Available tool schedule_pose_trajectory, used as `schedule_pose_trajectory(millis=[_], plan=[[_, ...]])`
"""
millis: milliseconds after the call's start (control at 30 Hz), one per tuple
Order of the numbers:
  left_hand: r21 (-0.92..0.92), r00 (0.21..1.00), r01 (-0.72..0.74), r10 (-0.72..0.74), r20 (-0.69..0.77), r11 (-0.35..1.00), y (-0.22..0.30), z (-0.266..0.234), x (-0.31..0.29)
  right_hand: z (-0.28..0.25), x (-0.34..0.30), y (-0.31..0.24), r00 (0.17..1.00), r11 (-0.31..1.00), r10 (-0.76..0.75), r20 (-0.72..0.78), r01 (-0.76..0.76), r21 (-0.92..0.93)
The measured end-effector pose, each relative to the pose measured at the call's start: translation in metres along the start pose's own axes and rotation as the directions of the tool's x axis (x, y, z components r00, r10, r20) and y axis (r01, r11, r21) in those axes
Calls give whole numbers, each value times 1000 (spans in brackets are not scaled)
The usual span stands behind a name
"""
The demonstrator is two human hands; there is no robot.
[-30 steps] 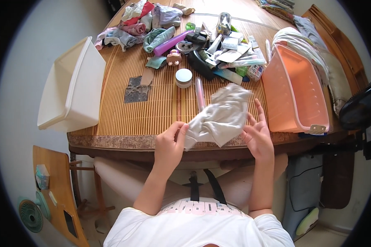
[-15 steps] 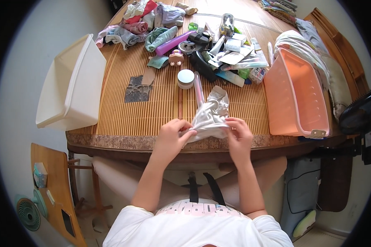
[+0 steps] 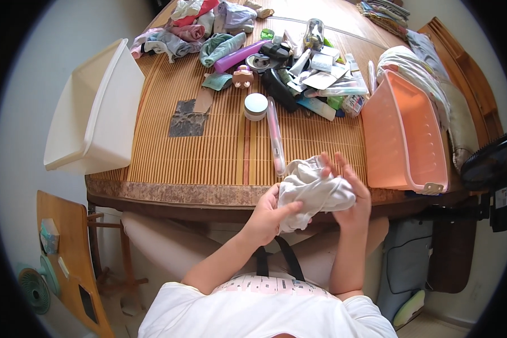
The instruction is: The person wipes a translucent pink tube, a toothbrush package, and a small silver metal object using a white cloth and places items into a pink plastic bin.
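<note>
Over the table's front edge, a crumpled off-white sock (image 3: 319,194) is bunched between my hands. My left hand (image 3: 266,219) grips its left side, with the thumb pressed on top of the fabric. At its right side is my right hand (image 3: 355,204), fingers stretched up and apart, the sock lying against the palm and hiding part of it. Just beyond the sock, a slim clear tube with a pink inside (image 3: 274,138) lies on the table. A small jar with a pale lid (image 3: 256,106) stands to the left of the tube's far end.
A white bin (image 3: 108,107) lies tipped at the left, and an orange bin (image 3: 380,135) at the right. Small items, including a purple case (image 3: 239,56), are heaped farther back. Rumpled clothes (image 3: 177,42) lie far left. A black fan (image 3: 493,169) stands right.
The sock has come toward me and to the right, off the tube's near end, and is now bunched up. My right hand's pinch has opened into spread fingers.
</note>
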State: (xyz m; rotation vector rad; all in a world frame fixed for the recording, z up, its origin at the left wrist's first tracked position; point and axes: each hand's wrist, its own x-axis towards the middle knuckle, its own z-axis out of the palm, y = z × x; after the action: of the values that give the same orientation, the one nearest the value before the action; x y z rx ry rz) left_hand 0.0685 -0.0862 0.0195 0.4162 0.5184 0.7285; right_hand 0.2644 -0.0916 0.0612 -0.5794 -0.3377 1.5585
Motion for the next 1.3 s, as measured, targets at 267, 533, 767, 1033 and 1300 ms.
schedule_pose_trajectory(millis=[267,533,767,1033,1300], plan=[[192,929,-366,347,125,910,20,29,-39,11,-64,16,984,313,46,175,152,-937],[572,860,-452,505,75,684,27,21,-58,11,-58,29,979,822,-93,181,178,-540],[522,330,-844,886,325,123,34,16,-83,30,-51,19,743,899,-362,562,438,0],[783,286,-622,928,240,-11,60,11,-36,53,-65,0,966,668,-99,238,242,-704],[831,639,277,739,214,-481,32,-15,50,20,-48,-21,958,924,-284,-30,265,-277]])
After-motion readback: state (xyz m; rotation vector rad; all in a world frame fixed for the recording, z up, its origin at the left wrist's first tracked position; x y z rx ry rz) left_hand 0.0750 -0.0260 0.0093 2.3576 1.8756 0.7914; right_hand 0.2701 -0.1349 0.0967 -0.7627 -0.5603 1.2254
